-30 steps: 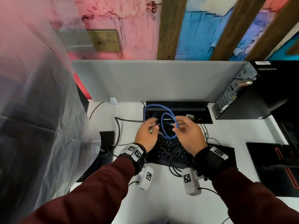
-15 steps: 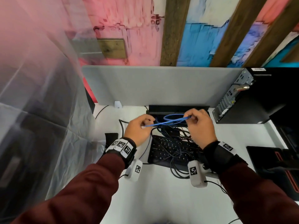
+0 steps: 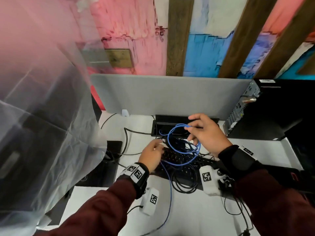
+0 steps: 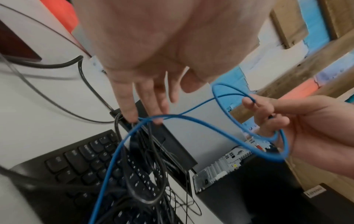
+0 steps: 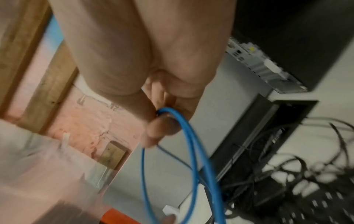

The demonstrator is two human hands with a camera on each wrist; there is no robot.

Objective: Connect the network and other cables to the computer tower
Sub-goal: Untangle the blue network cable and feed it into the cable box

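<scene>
My right hand (image 3: 207,133) is raised over the far middle of the tabletop (image 3: 105,198), its grip clamped on the blue cable (image 3: 183,151): thumb and fingers (image 4: 249,103) pinch one end while a loop hangs round my lower fingers. The cable coils down over the keyboard (image 3: 180,159) and trails toward the near edge. My left hand (image 3: 151,155) sits lower and nearer, grip apart, straight fingertips (image 4: 132,116) touching the cable where it crosses the black cables (image 3: 185,183). The tower (image 3: 276,113) stands far right, its rear ports (image 4: 226,165) facing left, well apart from the cable end.
</scene>
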